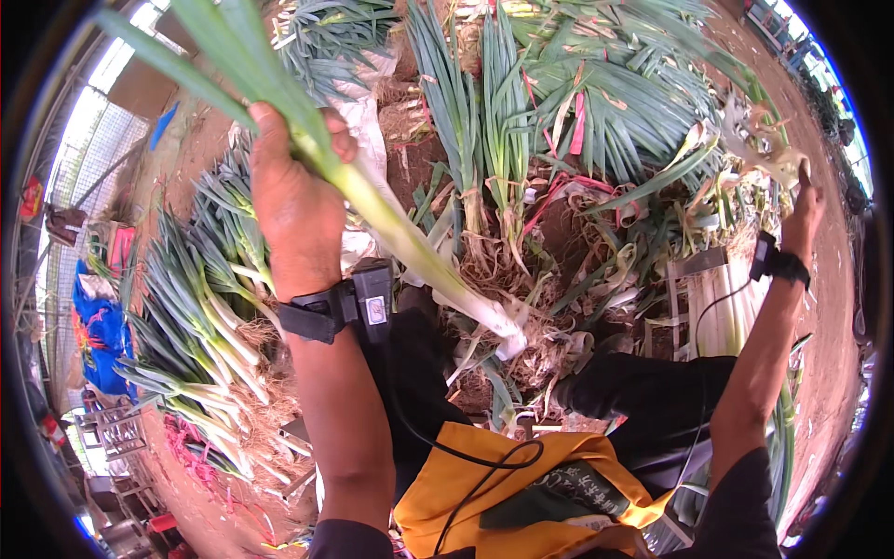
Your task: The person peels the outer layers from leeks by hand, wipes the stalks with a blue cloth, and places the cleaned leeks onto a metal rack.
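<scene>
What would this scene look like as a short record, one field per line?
Left hand: closed around one green onion, leaves toward upper left, white end toward lower right
Right hand: at pale withered leaves; grip unclear
Left side: green onion pile
Ahead: leafy green onion heap, pink strips on it
Lap: orange-yellow cloth
Wrists: black straps

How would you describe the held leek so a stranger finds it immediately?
Start from the yellow cloth at the bottom. Above it to the left, the person's left grip encloses a green-and-white leek slanting down rightward. Unlike the leafy green leeks heaped nearby, it is raised singly.
</scene>
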{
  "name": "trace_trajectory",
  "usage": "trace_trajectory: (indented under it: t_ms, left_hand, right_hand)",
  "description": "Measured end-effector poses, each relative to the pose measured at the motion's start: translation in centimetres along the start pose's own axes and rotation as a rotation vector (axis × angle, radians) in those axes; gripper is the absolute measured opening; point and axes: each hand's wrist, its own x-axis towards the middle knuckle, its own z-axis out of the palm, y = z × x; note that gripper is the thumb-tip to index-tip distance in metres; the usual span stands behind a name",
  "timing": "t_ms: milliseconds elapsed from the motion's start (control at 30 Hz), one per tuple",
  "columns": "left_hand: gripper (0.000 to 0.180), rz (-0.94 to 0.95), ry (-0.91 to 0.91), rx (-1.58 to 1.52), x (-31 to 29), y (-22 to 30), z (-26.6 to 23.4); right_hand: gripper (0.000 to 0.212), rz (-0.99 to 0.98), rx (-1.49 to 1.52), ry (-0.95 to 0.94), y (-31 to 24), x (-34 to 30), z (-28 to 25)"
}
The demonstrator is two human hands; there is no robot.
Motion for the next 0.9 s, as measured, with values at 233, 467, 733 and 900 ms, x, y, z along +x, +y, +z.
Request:
trace_trajectory:
  t_ms: [233,467,733,900]
  left_hand:
    - [0.04,-0.202,-0.179,-0.211,-0.3,-3.4,1.6]
    - [0.038,-0.314,-0.293,-0.373,-0.9,-4.3,3.1]
    - [0.037,-0.33,-0.387,-0.46,-0.7,-4.0,2.2]
    - [0.048,-0.336,-0.391,-0.464,-0.4,-3.3,1.4]
  right_hand:
    - [0.065,0.571,0.908,-0.73,-28.3,-8.4,-0.5]
    - [0.052,0.688,1.66,-1.1,-41.3,-16.3,3.0]
    - [0.025,1.137,1.73,-0.947,-44.0,-16.7,4.1]
    - [0.016,1.628,1.815,-0.753,-42.4,-16.8,5.4]
